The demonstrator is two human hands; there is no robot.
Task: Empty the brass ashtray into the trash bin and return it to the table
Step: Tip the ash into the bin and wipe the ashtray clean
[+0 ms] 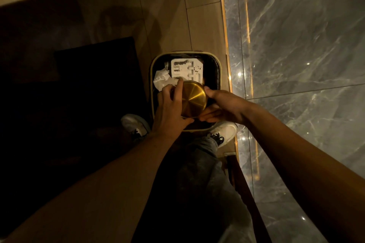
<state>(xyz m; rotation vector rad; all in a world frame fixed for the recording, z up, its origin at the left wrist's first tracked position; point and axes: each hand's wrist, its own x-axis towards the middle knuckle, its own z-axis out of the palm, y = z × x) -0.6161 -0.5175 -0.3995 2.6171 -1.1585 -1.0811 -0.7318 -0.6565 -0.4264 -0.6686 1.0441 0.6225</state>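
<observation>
The brass ashtray (193, 99) is held inverted over the open trash bin (151, 69), its flat underside turned up toward the camera, so the emptying step is judged to be in hand. For this step to be done well, the ashtray should be kept wholly inside the outline of the bin's rim, so that ash falls onto the waste below and not onto the wooden floor (203, 25) or the white shoes (227, 130) standing just beside the bin's near wall. The mouth should be kept facing straight down, and a light tap or shake is advised to free any residue; whether anything is left inside cannot be told, since the mouth is hidden. The left hand (169, 108) is closed on the ashtray's left edge, with the forefinger laid along the rim toward the far side and the thumb at the near edge. The right hand (223, 104) grips the right edge, the thumb resting on the upper rim and the fingers curled beneath the near side. The ashtray thus lies between the two hands, touching both, and directly beyond the wrists. Below and beyond the fingertips, inside the bin, a white moulded packaging tray (186, 70) and a crumpled paper (162, 81) are seen. Both grips should be kept firm while the ashtray is turned upright, because smooth brass is judged liable to slip. The table is not in view.
</observation>
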